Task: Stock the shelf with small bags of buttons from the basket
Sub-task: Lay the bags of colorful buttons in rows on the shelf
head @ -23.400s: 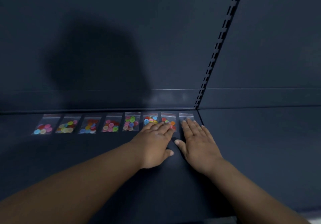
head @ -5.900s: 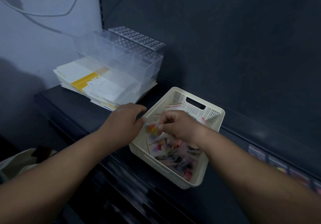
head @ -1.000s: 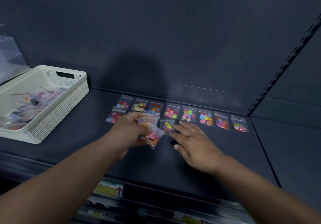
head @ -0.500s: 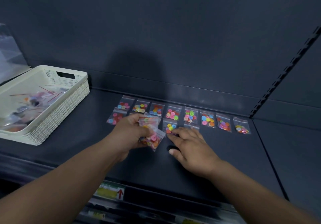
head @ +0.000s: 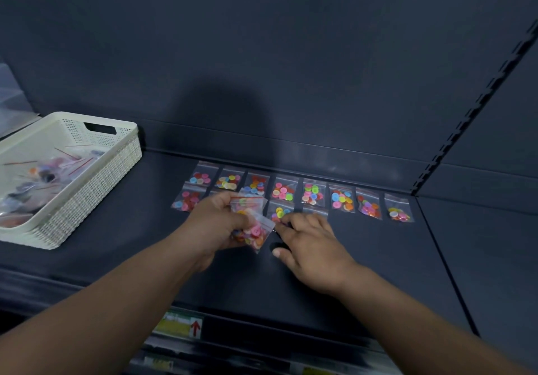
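Note:
A row of several small clear bags of coloured buttons (head: 342, 198) lies along the back of the dark shelf (head: 378, 258). A second row in front of it holds a bag at the left (head: 186, 201) and one in the middle (head: 279, 213). My left hand (head: 217, 223) grips a bunch of button bags (head: 253, 229) just above the shelf. My right hand (head: 308, 246) lies on the shelf with its fingertips on the front-row bags, and its fingers hide part of them. The cream basket (head: 96, 182) at the left holds more bags.
A slotted upright (head: 465, 118) divides the back panel at the right, and a seam (head: 436, 258) splits the shelf below it. Price labels (head: 180, 323) sit on the front edge of the shelf. A clear plastic piece (head: 11, 95) shows at the far left.
My right hand has slid slightly toward me along the front row. My left hand stays in place with its bunch of bags.

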`<state>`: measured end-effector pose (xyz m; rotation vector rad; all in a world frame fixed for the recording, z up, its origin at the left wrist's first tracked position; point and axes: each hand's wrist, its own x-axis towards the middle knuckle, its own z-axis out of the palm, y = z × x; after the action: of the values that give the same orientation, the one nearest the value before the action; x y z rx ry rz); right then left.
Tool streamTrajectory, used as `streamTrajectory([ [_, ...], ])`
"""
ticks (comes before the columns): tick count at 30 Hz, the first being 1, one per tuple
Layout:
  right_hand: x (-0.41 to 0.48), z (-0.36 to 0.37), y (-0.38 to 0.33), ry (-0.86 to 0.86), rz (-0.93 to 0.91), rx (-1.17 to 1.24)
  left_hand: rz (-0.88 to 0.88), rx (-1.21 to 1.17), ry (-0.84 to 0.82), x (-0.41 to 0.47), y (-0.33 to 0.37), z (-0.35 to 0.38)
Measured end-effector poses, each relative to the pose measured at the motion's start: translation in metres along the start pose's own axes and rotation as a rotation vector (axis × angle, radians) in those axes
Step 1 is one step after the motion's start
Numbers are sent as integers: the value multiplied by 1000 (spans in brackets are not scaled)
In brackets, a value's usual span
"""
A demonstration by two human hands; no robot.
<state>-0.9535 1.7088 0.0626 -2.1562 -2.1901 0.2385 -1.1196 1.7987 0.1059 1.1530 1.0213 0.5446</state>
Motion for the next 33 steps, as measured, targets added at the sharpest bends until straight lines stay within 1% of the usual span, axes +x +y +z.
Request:
streamTrajectory([
  [4,-6,-4,2,48,7,20,1,0,2,1,0,0],
  [7,-15,-7,9,81,62,25,-2,-4,4,3,0,2],
  [11,-25,-2,19,-14,128,1,3,-4,-8,6,1,8],
  [14,-27,-1,22,-34,124,2,0,-3,-25,8,1,13],
  [19,-26,1,23,-1,92,10,0,0,-43,12,1,20],
  [21,-27,2,24,27,77,17,-2,-2,-45,13,1,22],
  [22,-28,2,25,68,65,38,-3,-6,-48,13,1,23],
  [23,-28,1,25,143,62,97,-4,-10,-53,13,2,24],
  [24,-29,0,24,253,77,205,-4,-16,-58,13,2,25],
  [25,-28,-3,21,364,123,368,-4,-22,-64,13,2,26],
  [26,-28,-8,17,441,193,596,-4,-32,-69,13,3,28],
  [27,-26,-13,13,462,259,865,-4,-47,-74,13,3,31],
  [28,-24,-19,7,431,309,1117,0,-63,-83,12,4,34],
  [29,-22,-24,3,380,355,1293,8,-73,-94,12,5,38],
  [30,-21,-28,1,328,393,1373,17,-76,-107,11,5,43],
  [31,-20,-29,1,298,419,1401,25,-78,-117,10,6,47],
  [33,-20,-32,4,288,470,1453,35,-93,-130,9,8,54],
])
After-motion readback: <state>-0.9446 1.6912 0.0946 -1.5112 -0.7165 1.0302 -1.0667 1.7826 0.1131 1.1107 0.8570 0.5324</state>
